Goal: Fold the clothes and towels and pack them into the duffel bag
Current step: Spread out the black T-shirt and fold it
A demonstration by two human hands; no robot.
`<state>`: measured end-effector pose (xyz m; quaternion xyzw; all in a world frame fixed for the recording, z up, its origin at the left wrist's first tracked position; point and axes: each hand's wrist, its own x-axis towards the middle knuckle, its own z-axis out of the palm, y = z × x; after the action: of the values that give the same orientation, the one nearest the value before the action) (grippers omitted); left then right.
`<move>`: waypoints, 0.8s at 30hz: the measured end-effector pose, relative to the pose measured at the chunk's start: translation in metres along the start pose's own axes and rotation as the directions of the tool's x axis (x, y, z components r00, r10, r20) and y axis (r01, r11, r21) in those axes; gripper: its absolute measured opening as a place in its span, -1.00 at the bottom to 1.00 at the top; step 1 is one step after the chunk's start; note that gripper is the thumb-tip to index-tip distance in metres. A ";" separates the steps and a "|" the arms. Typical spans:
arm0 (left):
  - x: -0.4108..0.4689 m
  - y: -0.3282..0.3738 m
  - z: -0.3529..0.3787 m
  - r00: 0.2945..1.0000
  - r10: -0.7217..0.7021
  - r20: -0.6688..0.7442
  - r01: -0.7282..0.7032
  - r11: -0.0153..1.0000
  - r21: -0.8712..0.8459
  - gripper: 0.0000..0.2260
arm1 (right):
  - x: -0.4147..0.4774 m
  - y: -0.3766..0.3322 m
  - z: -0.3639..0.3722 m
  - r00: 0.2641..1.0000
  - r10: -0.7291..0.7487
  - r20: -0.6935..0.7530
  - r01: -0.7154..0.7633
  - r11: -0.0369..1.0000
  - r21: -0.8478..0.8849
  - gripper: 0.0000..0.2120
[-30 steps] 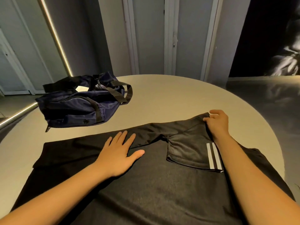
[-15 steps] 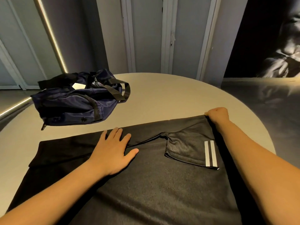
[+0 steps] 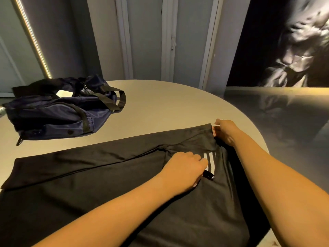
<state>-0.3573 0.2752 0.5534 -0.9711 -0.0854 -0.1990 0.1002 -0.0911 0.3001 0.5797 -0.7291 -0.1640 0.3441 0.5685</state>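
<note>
since half a second ago the left hand (image 3: 185, 168) has slid right off the flat cloth onto the folded-in sleeve (image 3: 194, 145), where its curled fingers now grip the hem beside the white stripes (image 3: 211, 163), which are too blurred to count. the right hand (image 3: 226, 131) stays at the far right corner of the one black shirt (image 3: 106, 184), pinching it. the shirt lies spread across the near half of the round table (image 3: 169, 107). one navy duffel bag (image 3: 53, 114) slumps at the far left, well apart from the shirt. a pale patch shows at its top and its contents cannot be told.
</note>
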 end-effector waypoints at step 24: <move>-0.126 -0.113 -0.048 0.832 -0.494 0.252 0.491 0.868 0.082 -0.46 | -0.046 0.043 0.069 0.879 -0.369 0.301 0.394 0.208 -0.896 -0.27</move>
<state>-0.5122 0.3572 0.5638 -0.9333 -0.3462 -0.0860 0.0398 -0.1779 0.3074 0.5459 -0.8521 -0.5118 0.0405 0.1018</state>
